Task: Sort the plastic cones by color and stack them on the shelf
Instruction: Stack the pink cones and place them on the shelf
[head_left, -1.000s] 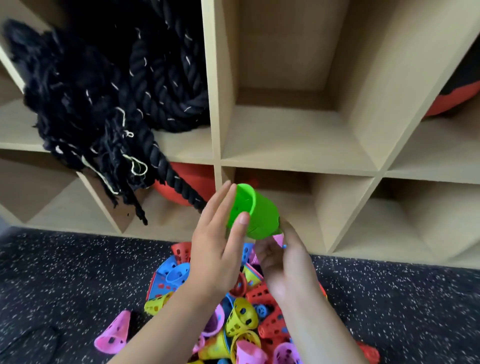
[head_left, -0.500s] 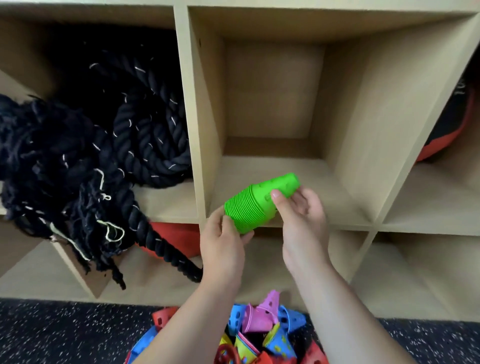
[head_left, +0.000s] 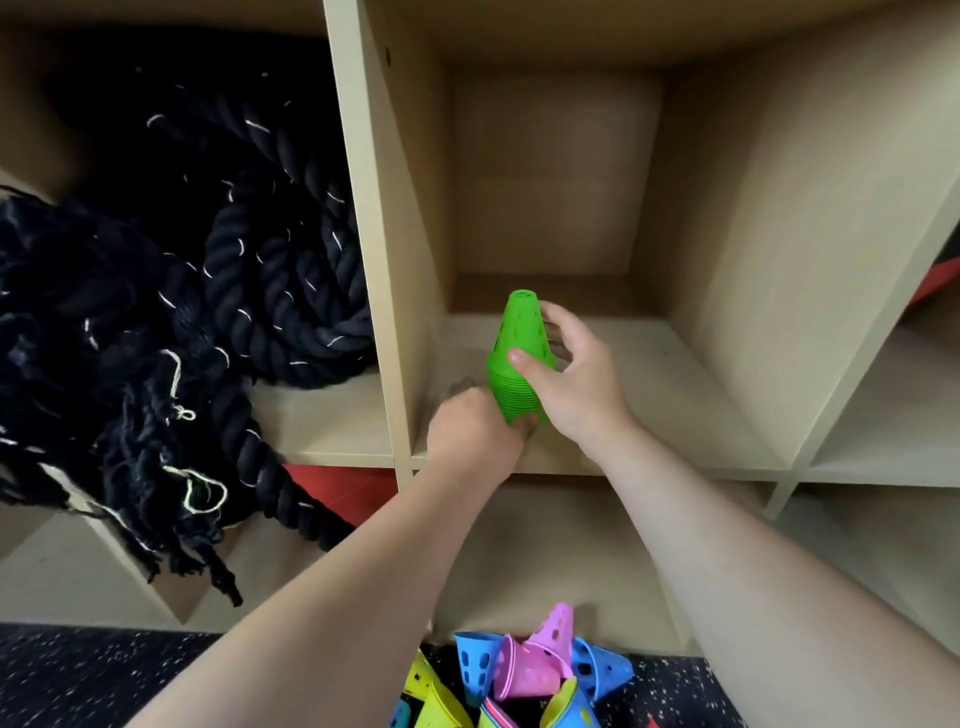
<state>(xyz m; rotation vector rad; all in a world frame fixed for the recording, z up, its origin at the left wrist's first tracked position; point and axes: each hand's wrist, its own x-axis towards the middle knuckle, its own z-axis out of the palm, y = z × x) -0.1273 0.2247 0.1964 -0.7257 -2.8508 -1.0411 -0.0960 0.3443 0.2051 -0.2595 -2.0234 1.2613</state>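
Head camera shows me two bare arms reaching into a cubby of the wooden shelf (head_left: 675, 405). The right hand (head_left: 576, 387) grips the stack of green cones (head_left: 519, 338). Its thumb (head_left: 517, 358) presses on the near side of the stack, and its other fingers (head_left: 558, 319) wrap round the far side. The stack stands up straight with the small end on top, poking out above those fingers. The wide rims sit just under the thumb.

The left hand (head_left: 472, 436) is low down, right by the bottom of the stack. Its fingers are curled in tight and the knuckles touch the lowest rims. The fingertips are hidden behind the hand, so I cannot tell if they hold the rim or just rest there.

Left of the left hand's fingers, past the cubby wall, a thick black rope (head_left: 249, 291) fills the next cubby and hangs down over its edge. Something red (head_left: 337, 488) peeks out under that rope.

Far below both hands, near the elbows, I see the loose cones (head_left: 524, 675) in a heap on the dark speckled floor (head_left: 104, 675). They are blue, pink and yellow, all mixed up.
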